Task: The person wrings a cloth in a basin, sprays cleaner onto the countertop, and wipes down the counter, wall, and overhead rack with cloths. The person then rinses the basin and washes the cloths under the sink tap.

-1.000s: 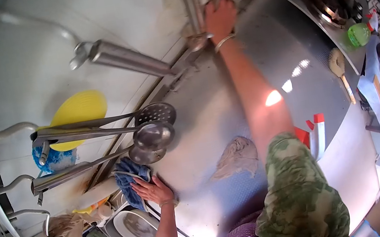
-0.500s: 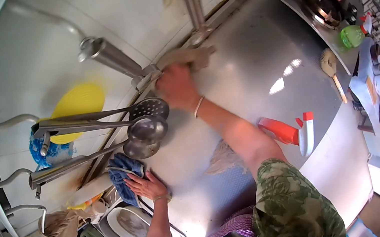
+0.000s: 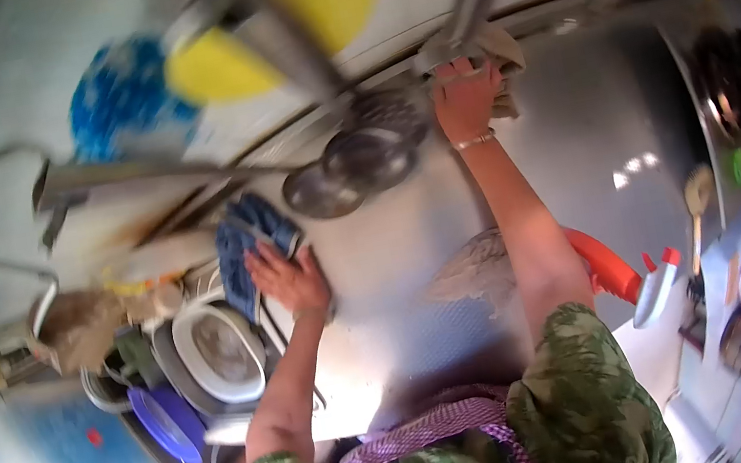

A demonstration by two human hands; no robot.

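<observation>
Here, the right hand (image 3: 467,105) lies on a tan cloth (image 3: 506,69) at the back of the counter (image 3: 377,270); I cannot tell whether its fingers pinch it. The left hand (image 3: 290,280) is spread, fingertips over a blue cloth (image 3: 238,240) near a white tub (image 3: 257,367). Ladles (image 3: 368,160) hang between the hands. A crumpled rag (image 3: 475,271) and a spray bottle (image 3: 607,267) lie on either side of the right forearm.

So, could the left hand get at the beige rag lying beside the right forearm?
Probably yes: the left hand rests open on the blue cloth, and only bare countertop shows between it and the beige rag. The right forearm seems to overlap just the rag's far edge.
</observation>
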